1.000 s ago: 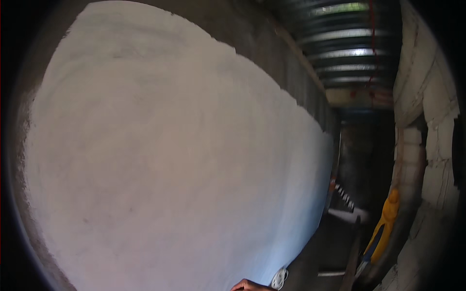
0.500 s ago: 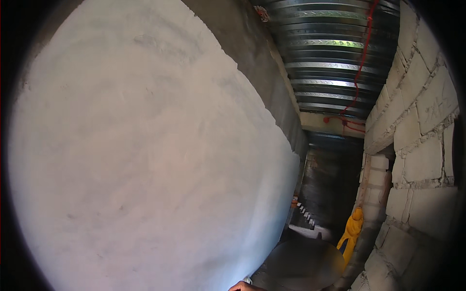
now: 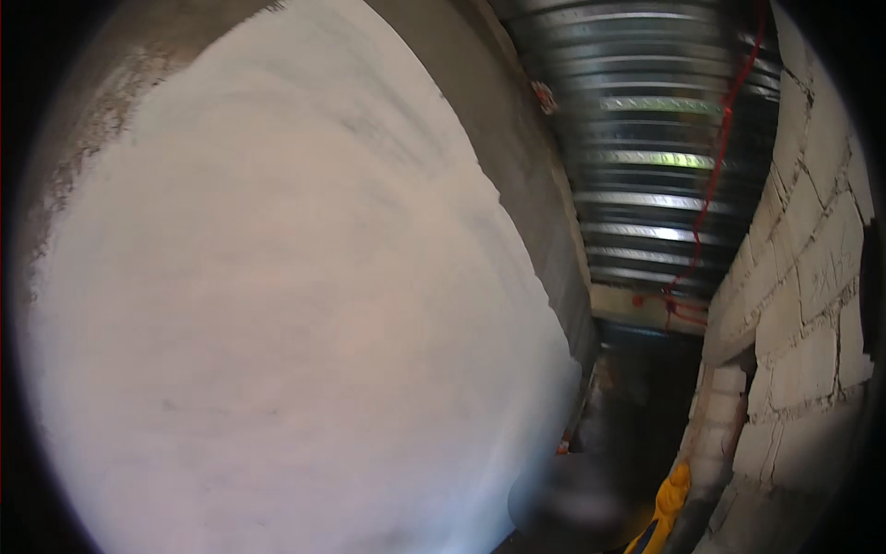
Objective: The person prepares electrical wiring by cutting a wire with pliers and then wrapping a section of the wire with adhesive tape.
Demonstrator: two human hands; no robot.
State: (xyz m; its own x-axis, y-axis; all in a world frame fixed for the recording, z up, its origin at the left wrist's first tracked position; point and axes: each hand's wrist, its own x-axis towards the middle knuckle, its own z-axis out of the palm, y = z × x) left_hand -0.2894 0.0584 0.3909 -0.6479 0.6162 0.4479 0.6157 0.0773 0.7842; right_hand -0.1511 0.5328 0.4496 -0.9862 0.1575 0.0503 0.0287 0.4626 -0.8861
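Neither of my hands shows at this moment. A broad wall coated in white [image 3: 305, 305] fills the left and middle of the head view, with faint grey streaks near its top. Its coating ends at an uneven edge, beyond which a bare grey wall strip [image 3: 517, 157] runs up the right side. Rough brownish wall [image 3: 101, 120] shows past the coating at the upper left.
A corrugated metal roof [image 3: 646, 152] spans the upper right, with a red cable [image 3: 709, 198] hanging along it. Pale block masonry [image 3: 803, 351] rises on the right. Something yellow [image 3: 666, 508] hangs low beside it. A blurred round patch [image 3: 572, 494] obscures the lower middle.
The view has tilted upward, so roof and walls sit lower and more rough wall appears at upper left. A hand at the lower edge has gone out of view.
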